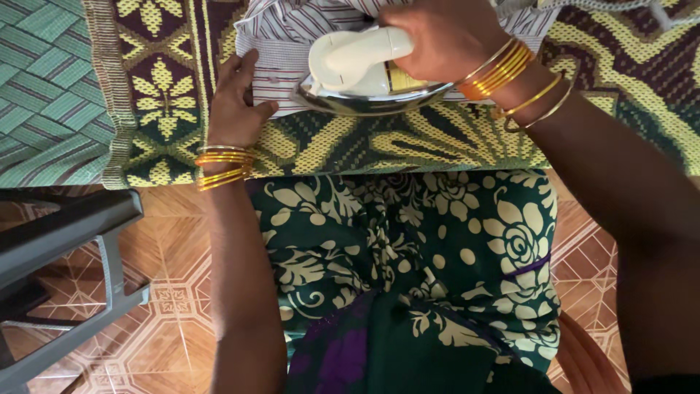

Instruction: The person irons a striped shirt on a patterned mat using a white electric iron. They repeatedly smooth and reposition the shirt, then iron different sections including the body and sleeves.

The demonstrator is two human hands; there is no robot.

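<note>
Head view: the right hand is gripping a smooth cream iron on striped cloth; the left hand is pressing flat, holding nothing, on the woven mat.

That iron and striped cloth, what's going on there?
A person is pressing a striped shirt spread on a patterned woven mat. The right hand grips the handle of a cream iron, whose metal soleplate rests on the fabric. The left hand lies flat on the shirt's edge beside the iron, holding it down. Gold bangles sit on both wrists.
</note>
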